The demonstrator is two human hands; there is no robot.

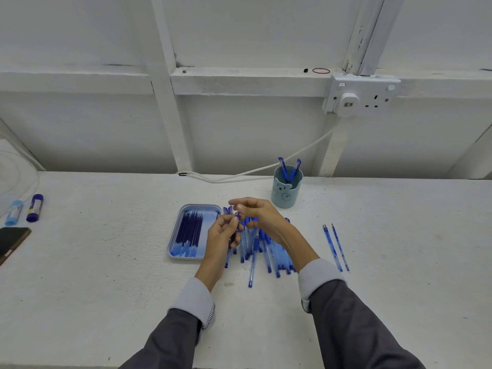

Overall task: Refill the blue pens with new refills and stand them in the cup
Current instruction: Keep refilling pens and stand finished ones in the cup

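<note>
A heap of several blue pens lies on the white table in front of me. My left hand grips one blue pen upright above the heap. My right hand pinches the tip end of that same pen, its other fingers loosely spread. To the left of the hands a blue tray holds several dark blue refills. Two loose refills lie to the right of the heap. The pale blue bear cup stands behind, with two pens upright in it.
Two glue sticks and a dark phone lie at the table's left edge. A white cable runs along the back of the table up to a wall socket.
</note>
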